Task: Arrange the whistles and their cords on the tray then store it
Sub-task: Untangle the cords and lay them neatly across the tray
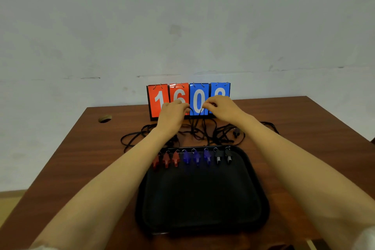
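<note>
A black tray [203, 223] lies on the table near me. Along its far rim several whistles sit in a row: three red whistles [166, 159] at the left, three blue whistles [196, 157] in the middle, two black whistles [223, 156] at the right. Their black cords [142, 134] lie tangled on the table beyond the tray. My left hand [172, 113] and my right hand [221, 107] are raised above the tangle, each pinching a black cord [194, 122] that hangs down between them.
A flip scoreboard [158, 95] with red and blue number cards stands at the back of the wooden table [101, 158], right behind my hands. A round cable hole [105, 118] is at the back left. The wall rises behind.
</note>
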Tool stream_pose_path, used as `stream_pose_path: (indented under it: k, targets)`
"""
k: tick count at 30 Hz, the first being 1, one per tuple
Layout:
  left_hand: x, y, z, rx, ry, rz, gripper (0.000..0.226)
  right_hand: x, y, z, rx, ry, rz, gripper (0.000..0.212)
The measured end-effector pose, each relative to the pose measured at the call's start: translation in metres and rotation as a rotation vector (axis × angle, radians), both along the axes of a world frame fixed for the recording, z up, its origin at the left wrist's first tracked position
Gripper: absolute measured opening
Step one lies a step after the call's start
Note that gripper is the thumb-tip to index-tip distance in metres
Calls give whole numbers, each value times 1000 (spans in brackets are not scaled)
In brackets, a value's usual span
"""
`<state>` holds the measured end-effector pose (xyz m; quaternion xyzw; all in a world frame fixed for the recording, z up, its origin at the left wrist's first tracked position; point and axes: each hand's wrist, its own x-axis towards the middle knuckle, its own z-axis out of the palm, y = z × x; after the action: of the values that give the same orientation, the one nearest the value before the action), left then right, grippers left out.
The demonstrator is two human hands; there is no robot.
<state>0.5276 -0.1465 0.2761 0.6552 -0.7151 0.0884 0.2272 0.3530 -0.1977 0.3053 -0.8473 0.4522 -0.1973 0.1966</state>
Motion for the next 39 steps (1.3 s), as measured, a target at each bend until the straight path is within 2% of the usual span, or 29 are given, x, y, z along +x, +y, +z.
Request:
stream_pose_path:
  k: [3,5,8,9,11,13,17,19,24,29,34,39]
  targets:
    - [16,21,-2,87,-63,130,30,-21,12,8,33,36,-45,37]
    - [25,33,-4,242,-95,251,28,-31,23,13,32,39,-44,41]
    - [24,48,1,418,-47,325,33,-38,42,21,88,-72,-10,29]
    - [18,53,5,410,39,277,40,-38,48,26,110,-123,12,21]
    - [0,64,23,325,336,91,59,-36,61,39,118,-204,58,8]
    - [-21,76,46,232,586,-100,64,-32,73,54,70,-269,92,7]
    - [-41,91,81,88,649,-222,30,-30,87,81,-69,-406,54,6]
    - [-41,96,89,57,690,-227,27,-32,88,88,-108,-438,15,12]
    - [-36,107,100,24,555,-117,32,-36,90,93,-300,-305,-92,23]
    - [-18,121,96,45,571,-49,35,-49,92,86,-412,-104,-195,25]
    - [1,132,74,124,481,-32,30,-72,96,54,-330,-140,-360,24]
    - [25,146,16,377,380,-10,21,-98,113,-9,-147,15,-410,25]
